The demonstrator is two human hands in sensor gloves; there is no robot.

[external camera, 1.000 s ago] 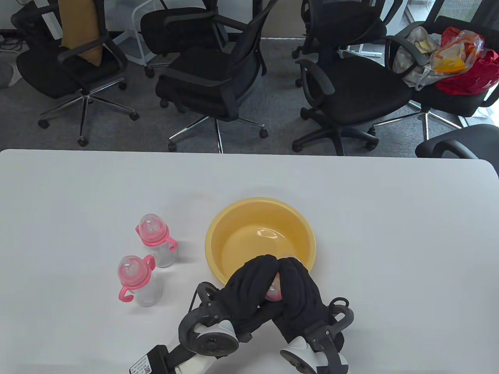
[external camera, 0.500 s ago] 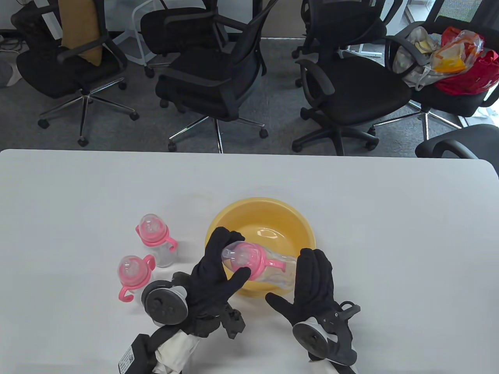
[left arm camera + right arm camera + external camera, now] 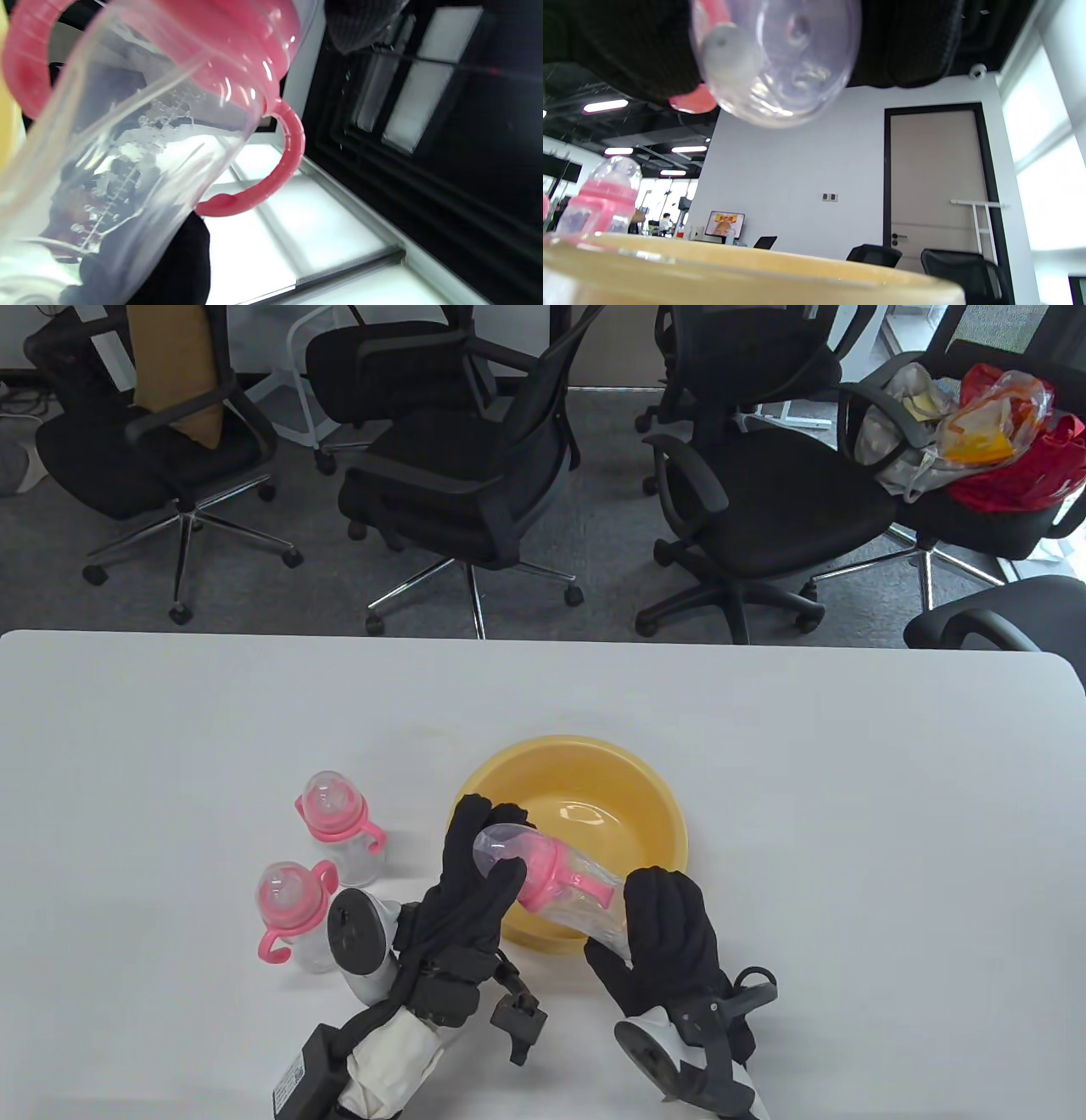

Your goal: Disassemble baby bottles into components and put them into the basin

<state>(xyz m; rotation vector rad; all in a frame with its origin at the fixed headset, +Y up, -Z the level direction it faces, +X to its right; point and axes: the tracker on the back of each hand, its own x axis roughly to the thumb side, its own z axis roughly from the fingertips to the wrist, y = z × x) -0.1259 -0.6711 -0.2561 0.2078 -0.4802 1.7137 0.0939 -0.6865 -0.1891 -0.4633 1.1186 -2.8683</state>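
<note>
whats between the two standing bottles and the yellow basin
In the table view, only the left hand, gripping the held bottle's cap, sits between the standing bottles and the basin.

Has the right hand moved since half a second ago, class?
Yes. The right hand has closed in leftward onto the held bottle, judged against the yellow basin.

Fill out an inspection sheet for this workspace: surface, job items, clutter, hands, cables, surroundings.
Surface: white table, rounded corners.
Job's things: round yellow plastic basin, nothing seen inside; clear baby bottle with pink handled collar and clear cap held tilted over the basin's near rim; two matching capped bottles upright left of the basin.
Clutter: nothing seen.
Grippers: left hand grips the cap end; right hand holds the bottle's base end.
Cables: nothing seen on the table.
Surroundings: black office chairs on grey carpet; bags on one chair.
</note>
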